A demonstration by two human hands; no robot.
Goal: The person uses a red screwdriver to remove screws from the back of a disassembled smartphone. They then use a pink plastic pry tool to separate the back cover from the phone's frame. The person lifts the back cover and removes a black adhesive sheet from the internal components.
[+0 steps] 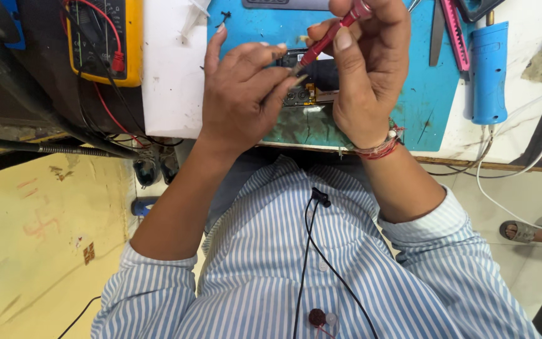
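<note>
While both hands' fingers (346, 41) pinch a red screwdriver (327, 37), tools crowd the blue mat (431, 94).

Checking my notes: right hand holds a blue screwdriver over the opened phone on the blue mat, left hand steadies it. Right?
Not quite. In the head view the screwdriver in the right hand is red, not blue. The rest holds: the left hand steadies the opened phone on the blue mat.

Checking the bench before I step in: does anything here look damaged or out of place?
The blue mat looks worn: dark scratches and a grimy patch near its front edge by the hands. The phone lies opened, its insides exposed, under the red screwdriver. Nothing looks spilled.
</note>
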